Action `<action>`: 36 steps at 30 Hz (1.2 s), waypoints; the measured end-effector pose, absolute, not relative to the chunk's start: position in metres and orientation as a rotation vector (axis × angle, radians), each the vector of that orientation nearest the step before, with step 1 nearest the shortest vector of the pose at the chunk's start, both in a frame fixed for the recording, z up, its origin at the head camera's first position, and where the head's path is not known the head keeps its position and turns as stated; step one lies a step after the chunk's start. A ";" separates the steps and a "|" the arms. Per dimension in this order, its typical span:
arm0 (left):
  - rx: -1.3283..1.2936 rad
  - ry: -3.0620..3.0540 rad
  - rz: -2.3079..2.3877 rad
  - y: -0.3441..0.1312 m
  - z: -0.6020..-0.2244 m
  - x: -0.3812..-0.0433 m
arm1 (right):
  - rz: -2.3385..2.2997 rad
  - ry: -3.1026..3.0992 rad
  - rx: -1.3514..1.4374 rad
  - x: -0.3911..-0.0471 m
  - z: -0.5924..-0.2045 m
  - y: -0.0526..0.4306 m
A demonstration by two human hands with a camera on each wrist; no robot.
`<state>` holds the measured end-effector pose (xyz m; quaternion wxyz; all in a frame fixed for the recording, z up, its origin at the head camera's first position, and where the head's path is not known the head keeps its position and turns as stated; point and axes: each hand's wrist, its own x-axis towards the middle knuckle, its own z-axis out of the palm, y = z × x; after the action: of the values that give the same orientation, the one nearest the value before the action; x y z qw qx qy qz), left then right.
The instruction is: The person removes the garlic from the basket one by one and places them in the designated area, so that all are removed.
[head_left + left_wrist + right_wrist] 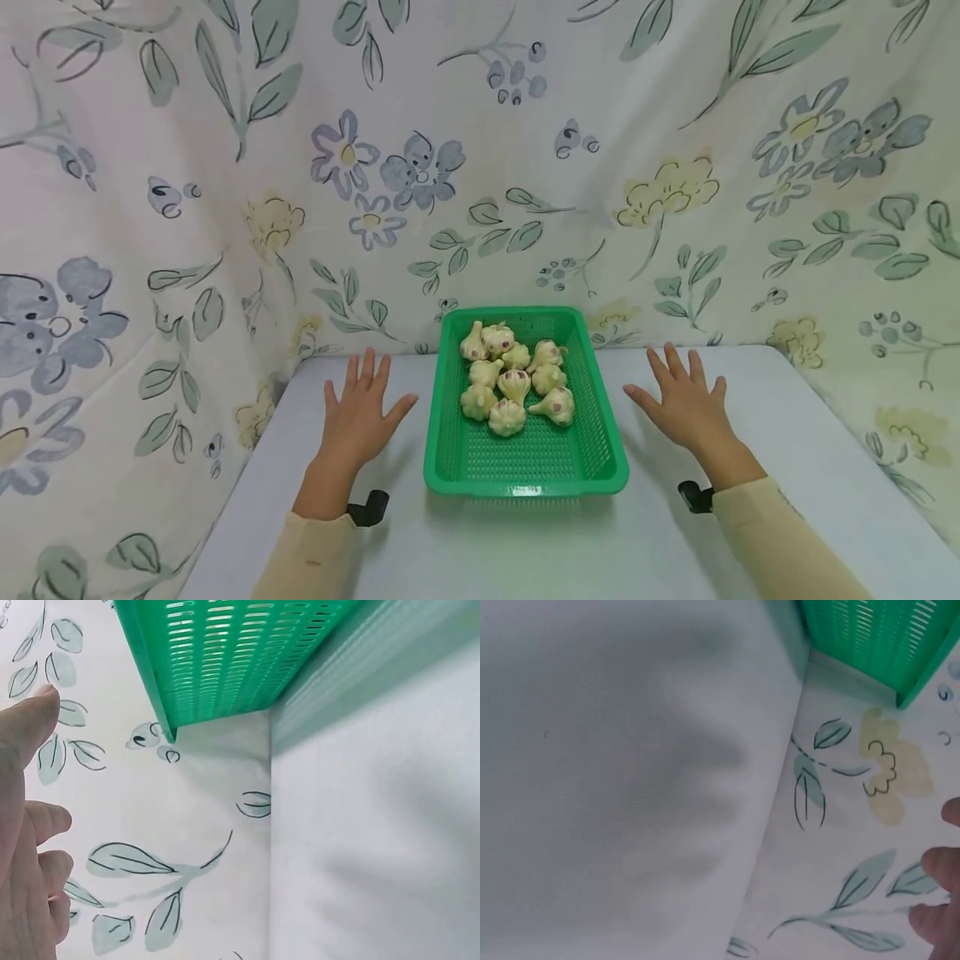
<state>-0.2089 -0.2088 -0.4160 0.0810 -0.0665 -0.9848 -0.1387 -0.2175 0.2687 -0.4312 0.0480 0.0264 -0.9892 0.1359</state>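
A green plastic basket (525, 487) with slotted sides stands on the white table, and several garlic bulbs (514, 385) lie heaped toward its far end. To its left, my left hand (362, 410) is held palm down with fingers spread, apart from the basket wall. On the other side, my right hand (686, 404) is spread the same way, holding nothing. The left wrist view shows the basket's outer side (225, 660) beyond the thumb and fingers (49, 870). In the right wrist view, only some fingertips (937, 870) appear at the right edge.
A white table (525, 558) extends under the basket and both hands. Behind its far edge hangs a floral cloth (480, 167), which also runs down the left side. Each wrist wears a small black camera (369, 508).
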 end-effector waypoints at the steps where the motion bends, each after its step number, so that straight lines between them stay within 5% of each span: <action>1: -0.197 -2.943 -0.416 -0.209 -0.416 -0.208 | 0.411 -3.012 0.081 -0.217 -0.431 0.268; 20: -0.288 -2.891 -0.464 -0.204 -0.412 -0.206 | 0.393 -2.953 0.134 -0.219 -0.416 0.263; 36: -0.598 -2.731 -0.906 -0.194 -0.430 -0.205 | 0.586 -2.762 0.305 -0.235 -0.363 0.240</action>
<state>-0.2048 -0.1938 -0.4304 0.1010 -0.2023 -0.9245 -0.3068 -0.2355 0.2400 -0.3632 0.1502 0.1063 -0.9615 0.2040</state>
